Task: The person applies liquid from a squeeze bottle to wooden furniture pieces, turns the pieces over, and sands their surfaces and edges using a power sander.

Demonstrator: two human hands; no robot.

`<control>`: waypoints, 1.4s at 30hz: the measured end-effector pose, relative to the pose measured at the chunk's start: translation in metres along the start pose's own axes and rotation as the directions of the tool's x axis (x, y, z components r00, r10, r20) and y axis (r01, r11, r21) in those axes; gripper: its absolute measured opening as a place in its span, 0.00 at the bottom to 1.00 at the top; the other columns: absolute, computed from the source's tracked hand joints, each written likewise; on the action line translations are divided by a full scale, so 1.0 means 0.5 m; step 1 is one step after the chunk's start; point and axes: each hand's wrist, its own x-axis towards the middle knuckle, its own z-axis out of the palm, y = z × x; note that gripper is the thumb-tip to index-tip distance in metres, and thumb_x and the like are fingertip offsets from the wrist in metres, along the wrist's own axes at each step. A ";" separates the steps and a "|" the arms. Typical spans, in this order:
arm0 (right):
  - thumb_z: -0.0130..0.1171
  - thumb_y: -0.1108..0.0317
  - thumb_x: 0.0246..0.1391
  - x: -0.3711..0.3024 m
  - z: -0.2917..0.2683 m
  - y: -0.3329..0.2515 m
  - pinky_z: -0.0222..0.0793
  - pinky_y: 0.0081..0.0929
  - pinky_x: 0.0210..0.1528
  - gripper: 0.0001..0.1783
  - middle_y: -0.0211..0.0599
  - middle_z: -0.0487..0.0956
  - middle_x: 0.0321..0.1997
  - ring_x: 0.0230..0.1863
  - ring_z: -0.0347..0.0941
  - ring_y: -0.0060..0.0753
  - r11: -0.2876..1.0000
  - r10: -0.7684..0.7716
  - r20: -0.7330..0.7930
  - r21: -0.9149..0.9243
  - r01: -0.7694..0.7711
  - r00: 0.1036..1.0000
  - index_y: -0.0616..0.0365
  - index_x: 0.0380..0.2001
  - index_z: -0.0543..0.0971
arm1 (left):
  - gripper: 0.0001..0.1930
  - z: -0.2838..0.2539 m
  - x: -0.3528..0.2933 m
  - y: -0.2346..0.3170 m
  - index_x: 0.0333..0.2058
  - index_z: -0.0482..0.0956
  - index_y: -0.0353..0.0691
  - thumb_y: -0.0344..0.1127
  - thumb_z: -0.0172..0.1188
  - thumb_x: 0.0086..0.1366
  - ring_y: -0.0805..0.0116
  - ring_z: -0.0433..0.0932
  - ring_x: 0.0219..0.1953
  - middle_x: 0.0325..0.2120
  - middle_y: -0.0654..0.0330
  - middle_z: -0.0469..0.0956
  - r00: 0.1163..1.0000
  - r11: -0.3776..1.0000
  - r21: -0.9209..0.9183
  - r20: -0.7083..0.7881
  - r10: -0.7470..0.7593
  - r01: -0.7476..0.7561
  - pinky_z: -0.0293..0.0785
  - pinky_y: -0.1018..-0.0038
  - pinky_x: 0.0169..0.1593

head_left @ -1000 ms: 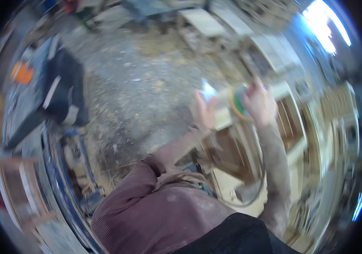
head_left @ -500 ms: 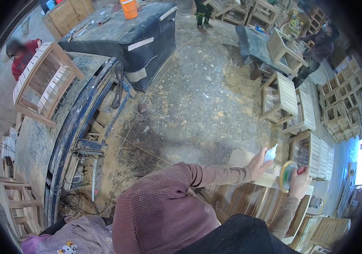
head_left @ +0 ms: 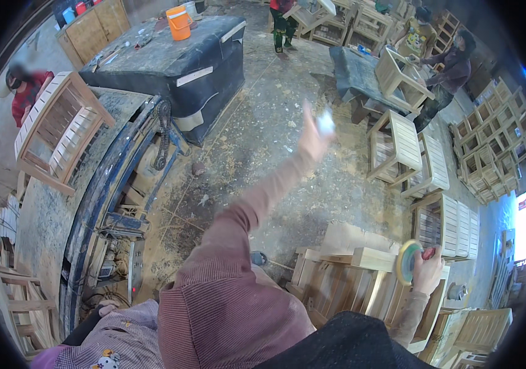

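Stretched out ahead over the floor, my left hand (head_left: 313, 138) is blurred by motion and closed around a small white squeeze bottle (head_left: 325, 123). My right hand (head_left: 429, 270) is at the right, closed on a round disc (head_left: 406, 262) with a yellowish rim and a green-blue middle; a red part shows by the fingers, and its exact kind is unclear. The disc is beside the end of a pale wooden bar on a slatted wooden frame (head_left: 330, 289). My right forearm passes over that frame's right side.
A blue metal machine (head_left: 84, 227) with a chain stands left, a slatted wooden piece (head_left: 63, 132) on top. Behind it, a dark-covered table (head_left: 158, 55) bears an orange bucket (head_left: 178, 24). Slatted wooden pieces (head_left: 405, 144) line the right. Several people work farther off.
My left hand has swung forward and left, away from the wooden frame, carrying the white bottle. My right hand has shifted slightly with the disc still held. The whole view has tilted a little.
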 end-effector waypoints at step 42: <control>0.50 0.57 0.47 0.052 0.044 -0.018 0.70 0.46 0.32 0.15 0.55 0.71 0.33 0.29 0.73 0.59 0.994 0.099 0.023 -0.042 -0.098 0.995 0.53 0.36 0.69 | 0.16 0.175 -0.136 -0.258 0.45 0.62 0.39 0.28 0.53 0.58 0.70 0.75 0.36 0.37 0.58 0.73 0.912 0.957 -0.267 0.410 0.009 0.110 0.72 0.80 0.33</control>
